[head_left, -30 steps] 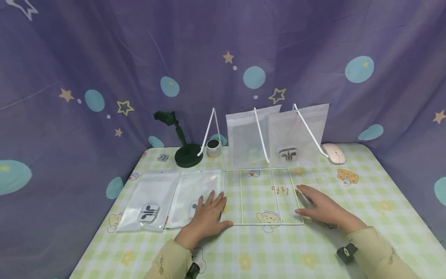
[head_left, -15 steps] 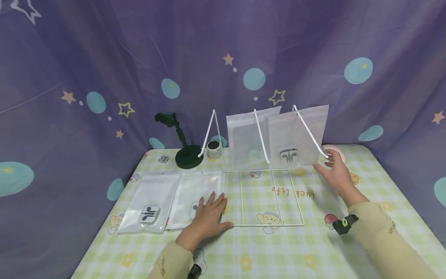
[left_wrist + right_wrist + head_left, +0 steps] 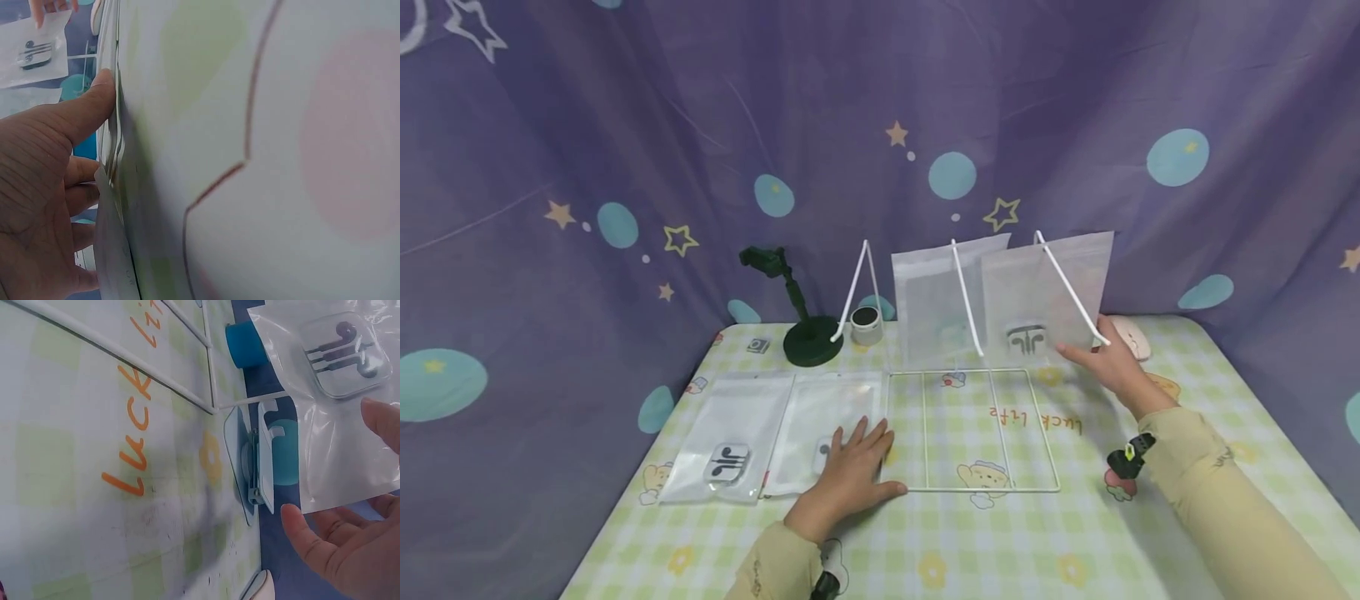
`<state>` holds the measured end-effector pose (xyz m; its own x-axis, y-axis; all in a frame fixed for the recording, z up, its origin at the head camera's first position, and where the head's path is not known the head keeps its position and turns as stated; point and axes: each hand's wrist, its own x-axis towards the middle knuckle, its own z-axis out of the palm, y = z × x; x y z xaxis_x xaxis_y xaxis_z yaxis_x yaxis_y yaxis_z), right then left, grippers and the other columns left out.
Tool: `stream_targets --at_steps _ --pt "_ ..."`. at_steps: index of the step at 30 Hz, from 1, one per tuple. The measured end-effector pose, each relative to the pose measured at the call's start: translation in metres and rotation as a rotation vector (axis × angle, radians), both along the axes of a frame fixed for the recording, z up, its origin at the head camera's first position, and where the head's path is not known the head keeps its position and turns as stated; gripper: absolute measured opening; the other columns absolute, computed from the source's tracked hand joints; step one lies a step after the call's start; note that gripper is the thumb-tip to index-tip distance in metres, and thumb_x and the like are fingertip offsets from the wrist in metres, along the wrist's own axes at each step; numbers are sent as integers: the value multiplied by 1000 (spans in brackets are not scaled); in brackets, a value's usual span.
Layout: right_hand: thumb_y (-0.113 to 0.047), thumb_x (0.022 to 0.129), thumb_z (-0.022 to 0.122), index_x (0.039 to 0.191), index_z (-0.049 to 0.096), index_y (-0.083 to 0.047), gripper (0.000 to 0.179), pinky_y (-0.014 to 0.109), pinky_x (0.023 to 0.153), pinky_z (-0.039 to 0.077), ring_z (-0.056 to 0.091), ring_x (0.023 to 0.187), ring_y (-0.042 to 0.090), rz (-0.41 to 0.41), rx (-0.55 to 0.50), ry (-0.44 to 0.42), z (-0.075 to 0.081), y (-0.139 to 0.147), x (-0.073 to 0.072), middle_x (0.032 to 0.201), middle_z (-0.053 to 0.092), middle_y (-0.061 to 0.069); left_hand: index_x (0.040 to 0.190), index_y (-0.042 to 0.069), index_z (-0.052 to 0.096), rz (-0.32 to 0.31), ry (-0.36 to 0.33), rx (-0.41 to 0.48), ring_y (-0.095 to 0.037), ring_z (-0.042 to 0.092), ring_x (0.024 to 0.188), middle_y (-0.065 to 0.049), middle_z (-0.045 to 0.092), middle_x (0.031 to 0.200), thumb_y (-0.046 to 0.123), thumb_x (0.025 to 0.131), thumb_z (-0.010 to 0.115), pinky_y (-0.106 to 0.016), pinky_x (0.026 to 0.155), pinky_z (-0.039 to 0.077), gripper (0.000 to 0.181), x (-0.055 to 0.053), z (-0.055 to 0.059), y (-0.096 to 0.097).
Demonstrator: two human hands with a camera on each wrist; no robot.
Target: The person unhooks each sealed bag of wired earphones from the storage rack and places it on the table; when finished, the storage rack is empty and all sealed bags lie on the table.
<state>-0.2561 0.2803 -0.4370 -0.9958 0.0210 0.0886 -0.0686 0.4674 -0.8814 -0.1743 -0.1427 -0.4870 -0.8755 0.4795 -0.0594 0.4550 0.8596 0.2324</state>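
Note:
My left hand [image 3: 850, 475] lies with spread fingers on the edge of a flat, clear zip bag [image 3: 842, 396] holding white-cased earphones, beside the wire rack's base [image 3: 977, 490]. The left wrist view shows its thumb and fingers at the table edge. My right hand [image 3: 1112, 362] is at the lower right corner of a frosted zip bag [image 3: 1052, 287] hanging from the rack's right hook. In the right wrist view, the thumb overlaps the bag's front near the earphones [image 3: 347, 356], and the other fingers spread apart beyond its edge [image 3: 306, 500].
Another frosted bag [image 3: 925, 308] hangs on the middle hook; the left hook [image 3: 853, 287] is bare. A second flat earphone bag [image 3: 730, 408] lies at left. Behind stand a dark green phone holder [image 3: 811, 342], a small round speaker-like cylinder [image 3: 867, 327] and a pink mouse [image 3: 1131, 337].
My right hand has left the rack base's right side and moved up and back to the right hanging bag. The left hand has stayed in place. The head view has tilted slightly.

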Motion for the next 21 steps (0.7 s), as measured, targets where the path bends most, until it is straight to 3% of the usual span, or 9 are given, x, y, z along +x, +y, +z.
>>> stream_targets --at_steps 4,8,10,13,15,17,21 --pt "-34 93 66 152 18 3 85 64 106 27 31 134 52 14 -18 4 0 -2 1 146 31 34 147 7 44 3 -3 8 -41 20 144 -11 32 156 61 82 67 -68 109 12 87 0 0 0" --pt "-36 96 62 148 28 4 74 58 100 40 40 128 48 69 -31 -53 -2 -1 4 140 39 36 146 6 45 6 0 6 -41 21 144 -11 32 156 61 82 68 -68 109 12 87 0 0 0" --pt "-35 98 59 130 41 12 60 52 94 48 48 120 42 93 -47 -102 -4 1 5 125 45 36 146 7 45 7 1 2 -41 21 144 -11 33 156 61 81 68 -68 109 12 87 0 0 1" --pt "-31 101 55 105 51 13 44 44 90 52 56 110 25 124 -104 -140 -6 4 7 111 52 23 145 8 46 12 4 -8 -39 21 144 -10 33 156 62 81 67 -68 109 12 86 0 -1 1" --pt "-29 102 53 100 53 14 43 42 90 52 57 106 16 144 -147 -149 -6 6 9 106 53 15 145 8 47 14 4 -6 -39 21 144 -10 33 156 62 81 68 -67 109 13 86 0 -1 1" --pt "-30 102 52 109 55 14 45 43 91 51 60 104 14 175 -153 -152 -6 8 12 108 56 12 145 8 47 16 4 -4 -39 21 144 -10 33 156 62 81 68 -67 110 13 86 0 -1 1" --pt "-37 102 50 90 48 5 44 42 87 54 62 89 18 199 -56 -178 -3 13 23 88 49 11 145 7 47 14 8 4 -39 22 144 -10 34 156 61 80 69 -67 109 13 87 0 -1 1"
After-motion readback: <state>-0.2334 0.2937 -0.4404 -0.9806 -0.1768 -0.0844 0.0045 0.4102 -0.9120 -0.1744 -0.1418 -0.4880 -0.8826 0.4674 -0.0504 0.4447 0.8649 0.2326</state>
